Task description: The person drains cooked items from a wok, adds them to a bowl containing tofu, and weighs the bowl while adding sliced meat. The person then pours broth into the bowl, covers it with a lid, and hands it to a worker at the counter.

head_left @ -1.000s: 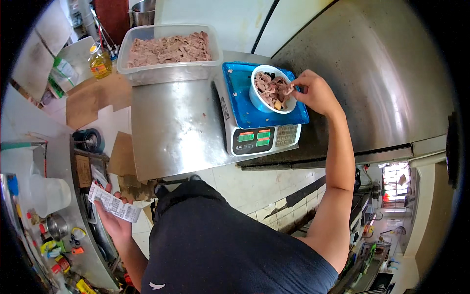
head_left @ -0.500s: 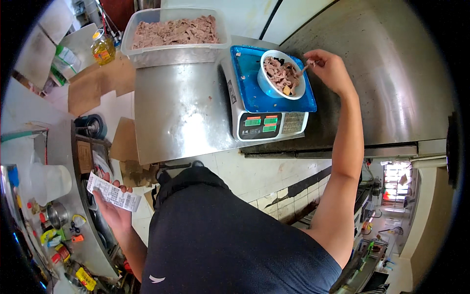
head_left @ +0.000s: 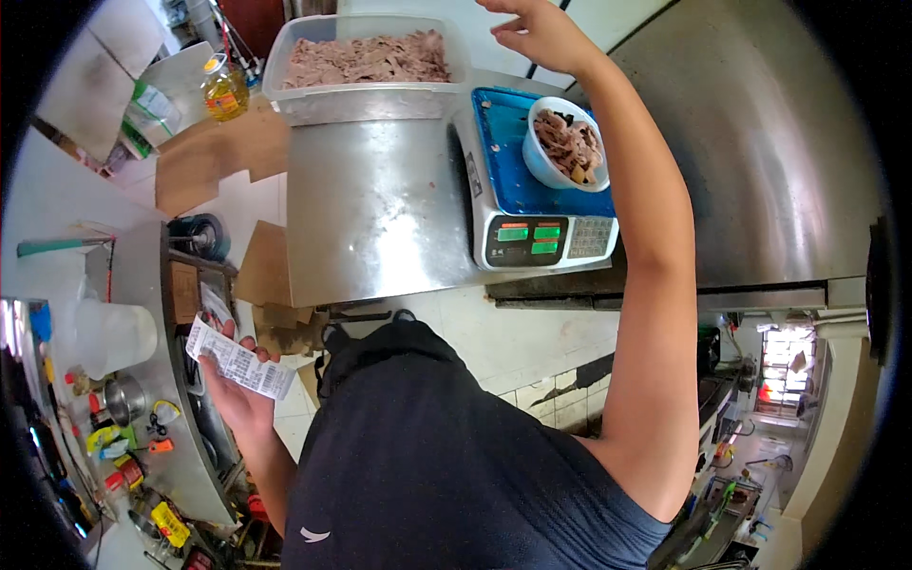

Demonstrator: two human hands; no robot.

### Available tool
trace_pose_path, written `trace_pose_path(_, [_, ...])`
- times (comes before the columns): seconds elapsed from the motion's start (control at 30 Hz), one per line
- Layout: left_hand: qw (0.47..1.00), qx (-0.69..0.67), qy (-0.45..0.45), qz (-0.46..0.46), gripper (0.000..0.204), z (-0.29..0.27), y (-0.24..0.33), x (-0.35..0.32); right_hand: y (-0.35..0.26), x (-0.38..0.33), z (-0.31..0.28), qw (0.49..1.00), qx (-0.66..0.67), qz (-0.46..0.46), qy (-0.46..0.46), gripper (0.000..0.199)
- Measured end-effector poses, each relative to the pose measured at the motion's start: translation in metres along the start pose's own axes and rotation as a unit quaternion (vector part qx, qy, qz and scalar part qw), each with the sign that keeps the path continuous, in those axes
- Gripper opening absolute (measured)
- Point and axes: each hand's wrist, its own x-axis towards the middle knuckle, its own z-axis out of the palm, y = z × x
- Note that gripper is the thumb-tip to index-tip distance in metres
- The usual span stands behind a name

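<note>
In my left hand [head_left: 239, 399] is a printed white paper slip [head_left: 242, 359], like a receipt, pinned between thumb and fingers. My right hand [head_left: 537, 33] is raised at the top of the view, fingers apart and nothing visible in them. It is beyond the scale and to the right of the clear plastic tub [head_left: 369, 106] heaped with sliced cooked meat [head_left: 370, 62]. A white bowl [head_left: 543, 169] of meat slices with some dark and yellowish pieces stands on the blue tray [head_left: 513, 190] of a digital scale [head_left: 494, 249]. My right forearm passes close by the bowl's right side.
The tub and scale stand on a steel table [head_left: 351, 209]. A large steel surface [head_left: 760, 142] rises at right. An oil bottle [head_left: 225, 90] stands beyond cardboard [head_left: 218, 157] on the floor. At left, a counter holds a white plastic container [head_left: 123, 337] and a metal pot [head_left: 124, 399].
My right hand has left the bowl's right rim, where it pinched some meat, and moved up and left toward the tub. My left hand keeps the slip.
</note>
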Motion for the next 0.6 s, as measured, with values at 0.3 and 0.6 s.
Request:
trace_pose_path(0.3, [1.000,-0.012,0.016,-0.008,0.067,-0.001,-0.018,-0.005,0.064,-0.179,-0.060,0.963,-0.164,0.196,0.091,0.034])
trace_pose_path(0.6, [0.981,-0.117,-0.108,-0.109,0.086,0.076,-0.036,0.033,0.087,-0.276,0.001,0.728,0.475,0.474,0.143,0.045])
